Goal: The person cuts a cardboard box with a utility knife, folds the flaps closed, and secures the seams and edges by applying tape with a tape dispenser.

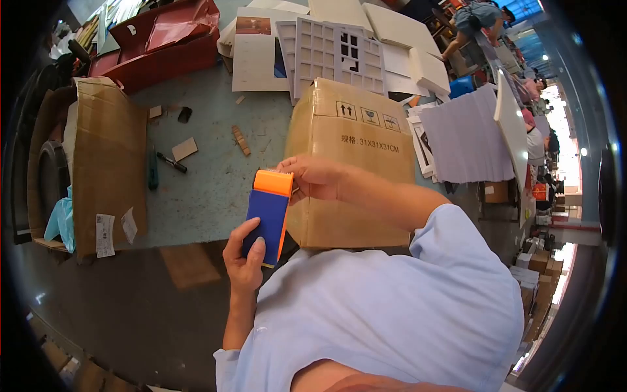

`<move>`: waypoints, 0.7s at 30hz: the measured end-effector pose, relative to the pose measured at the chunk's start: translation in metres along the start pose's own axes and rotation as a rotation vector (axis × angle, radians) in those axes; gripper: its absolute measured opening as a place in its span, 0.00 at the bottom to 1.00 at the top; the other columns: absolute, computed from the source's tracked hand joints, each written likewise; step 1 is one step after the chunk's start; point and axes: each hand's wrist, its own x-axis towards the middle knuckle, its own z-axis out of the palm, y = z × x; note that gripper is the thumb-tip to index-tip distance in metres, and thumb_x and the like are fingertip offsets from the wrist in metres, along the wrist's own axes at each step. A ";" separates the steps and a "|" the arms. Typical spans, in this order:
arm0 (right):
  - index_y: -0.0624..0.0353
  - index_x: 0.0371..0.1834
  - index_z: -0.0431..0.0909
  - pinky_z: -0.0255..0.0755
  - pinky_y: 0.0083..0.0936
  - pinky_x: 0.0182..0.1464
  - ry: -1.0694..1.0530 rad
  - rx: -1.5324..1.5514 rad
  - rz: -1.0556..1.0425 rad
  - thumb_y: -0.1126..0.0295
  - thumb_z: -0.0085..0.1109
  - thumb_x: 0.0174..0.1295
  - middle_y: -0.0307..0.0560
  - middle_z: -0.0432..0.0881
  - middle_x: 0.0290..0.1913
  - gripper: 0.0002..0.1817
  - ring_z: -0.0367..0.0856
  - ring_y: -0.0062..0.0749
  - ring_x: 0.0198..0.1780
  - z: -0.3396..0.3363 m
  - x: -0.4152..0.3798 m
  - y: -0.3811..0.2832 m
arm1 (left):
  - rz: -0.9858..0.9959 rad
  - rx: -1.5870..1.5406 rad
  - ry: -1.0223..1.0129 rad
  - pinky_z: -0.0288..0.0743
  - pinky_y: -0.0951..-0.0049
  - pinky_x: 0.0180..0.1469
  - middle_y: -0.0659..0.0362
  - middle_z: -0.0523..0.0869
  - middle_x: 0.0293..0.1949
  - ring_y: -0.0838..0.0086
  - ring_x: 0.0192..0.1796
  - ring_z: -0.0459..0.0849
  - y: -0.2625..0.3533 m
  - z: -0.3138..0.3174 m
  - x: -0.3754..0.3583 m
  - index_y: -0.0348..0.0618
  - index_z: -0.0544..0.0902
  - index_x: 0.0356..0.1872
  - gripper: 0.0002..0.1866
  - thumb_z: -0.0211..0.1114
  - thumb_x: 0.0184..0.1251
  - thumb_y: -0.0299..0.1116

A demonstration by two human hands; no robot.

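Note:
A slim blue and orange case (268, 219) is held upright in front of my chest. My left hand (244, 253) grips its lower part, with thumb and fingers on the blue face. At the orange top end, my right hand (312, 178) has its fingers closed against the right edge; its fingertips are partly hidden. Just behind my right hand stands a taped cardboard box (353, 209) with printed symbols and the marking 31X31X31CM.
The worktable (202, 215) carries a black marker (171, 163), a cardboard scrap (185, 149) and a wooden piece (241, 140). An open carton (108, 170) stands left, a red box (163, 46) behind, white grid panels (317, 55) at the back. Other people are at upper right.

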 end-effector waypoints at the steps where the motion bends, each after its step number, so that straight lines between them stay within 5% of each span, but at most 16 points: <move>1: 0.53 0.45 0.84 0.81 0.29 0.40 -0.012 0.005 0.011 0.56 0.62 0.73 0.40 0.87 0.40 0.13 0.87 0.27 0.38 -0.011 0.006 -0.006 | -0.028 -0.013 0.024 0.70 0.74 0.63 0.56 0.84 0.56 0.77 0.57 0.79 -0.001 0.010 0.007 0.35 0.82 0.61 0.18 0.64 0.74 0.28; 5: 0.60 0.35 0.85 0.78 0.28 0.39 0.383 -0.927 -0.348 0.56 0.62 0.73 0.42 0.86 0.31 0.17 0.84 0.27 0.35 -0.069 0.036 -0.077 | -0.217 0.012 0.175 0.69 0.74 0.65 0.56 0.83 0.57 0.76 0.59 0.78 0.024 0.054 0.043 0.35 0.81 0.62 0.17 0.61 0.76 0.28; 6: 0.62 0.35 0.88 0.80 0.39 0.39 0.494 -1.084 -0.681 0.57 0.67 0.65 0.53 0.88 0.32 0.17 0.87 0.40 0.32 -0.111 0.062 -0.100 | -0.248 -0.014 0.193 0.69 0.74 0.65 0.57 0.83 0.57 0.76 0.59 0.78 0.028 0.060 0.048 0.35 0.80 0.62 0.17 0.60 0.77 0.28; 7: 0.61 0.37 0.89 0.79 0.39 0.40 0.533 -1.189 -0.760 0.57 0.67 0.64 0.56 0.89 0.33 0.16 0.86 0.40 0.31 -0.160 0.086 -0.137 | -0.281 -0.039 0.205 0.69 0.75 0.65 0.57 0.83 0.57 0.76 0.59 0.78 0.031 0.065 0.053 0.35 0.80 0.63 0.17 0.60 0.78 0.29; 8: 0.62 0.36 0.89 0.80 0.35 0.38 0.645 -1.302 -0.642 0.57 0.68 0.65 0.51 0.89 0.31 0.16 0.85 0.36 0.29 -0.188 0.088 -0.177 | -0.260 -0.048 0.188 0.69 0.75 0.65 0.57 0.83 0.56 0.77 0.59 0.78 0.033 0.071 0.059 0.35 0.79 0.63 0.17 0.61 0.79 0.31; 10: 0.62 0.34 0.88 0.78 0.29 0.35 0.579 -1.036 -0.373 0.56 0.70 0.65 0.46 0.86 0.28 0.17 0.83 0.29 0.28 -0.243 0.094 -0.213 | -0.276 -0.048 0.160 0.69 0.75 0.65 0.57 0.83 0.56 0.77 0.59 0.78 0.033 0.085 0.072 0.35 0.79 0.63 0.18 0.61 0.79 0.31; 11: 0.59 0.31 0.84 0.68 0.22 0.30 0.510 -1.008 -0.327 0.59 0.65 0.72 0.38 0.79 0.25 0.16 0.73 0.22 0.25 -0.245 0.088 -0.217 | -0.286 -0.056 0.129 0.69 0.75 0.65 0.57 0.84 0.56 0.78 0.58 0.78 0.033 0.093 0.079 0.35 0.79 0.63 0.18 0.62 0.79 0.32; 21: 0.58 0.32 0.82 0.71 0.22 0.34 0.436 -0.823 -0.223 0.55 0.67 0.71 0.35 0.78 0.26 0.18 0.74 0.21 0.28 -0.305 0.133 -0.198 | -0.371 -0.036 -0.022 0.77 0.75 0.56 0.55 0.85 0.52 0.77 0.52 0.82 0.030 0.130 0.128 0.36 0.78 0.65 0.21 0.66 0.77 0.33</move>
